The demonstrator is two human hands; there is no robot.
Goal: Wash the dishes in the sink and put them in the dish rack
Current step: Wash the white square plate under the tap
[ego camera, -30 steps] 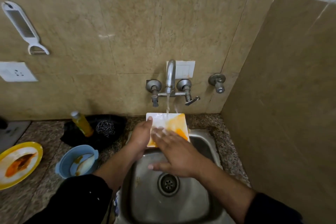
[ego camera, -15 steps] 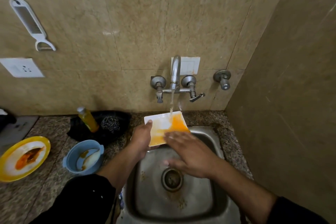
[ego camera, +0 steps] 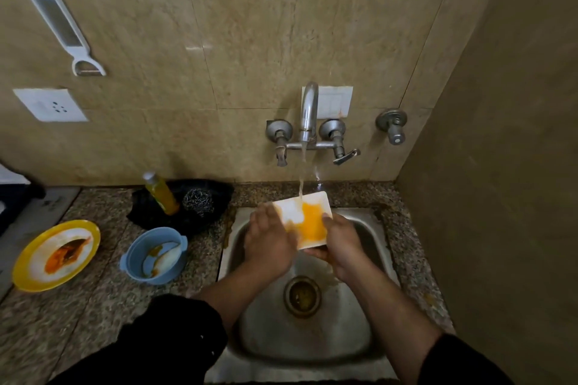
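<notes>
Plate (ego camera: 308, 222): small, white, square, with a big orange stain; held tilted over the back of the sink (ego camera: 369, 350), right under the running water.
Left hand (ego camera: 269, 244): wrapped around the plate's left edge, thumb side on top.
Right hand (ego camera: 341, 247): gripping the plate's right and lower edge, fingers tucked under it.
Water (ego camera: 301, 175): falling from the tap (ego camera: 309, 112) onto the top of the plate, near the orange patch.
Drain (ego camera: 302, 295): yellow-brown water sitting in it, straight below the hands.
Step now: rinsing the first plate, by the look of it; stain not gone yet.
Next move: likely needs rubbing on the orange part, maybe with the scrubber (ego camera: 198, 201) and soap from the yellow bottle (ego camera: 161, 194), both just left of the sink on a black cloth.
Waiting dishes: blue bowl (ego camera: 153, 256) and yellow plate (ego camera: 56, 255), both dirty, on the counter (ego camera: 103, 300) to the left.
Dish rack: not in view, so cannot tell where the clean plate goes.
</notes>
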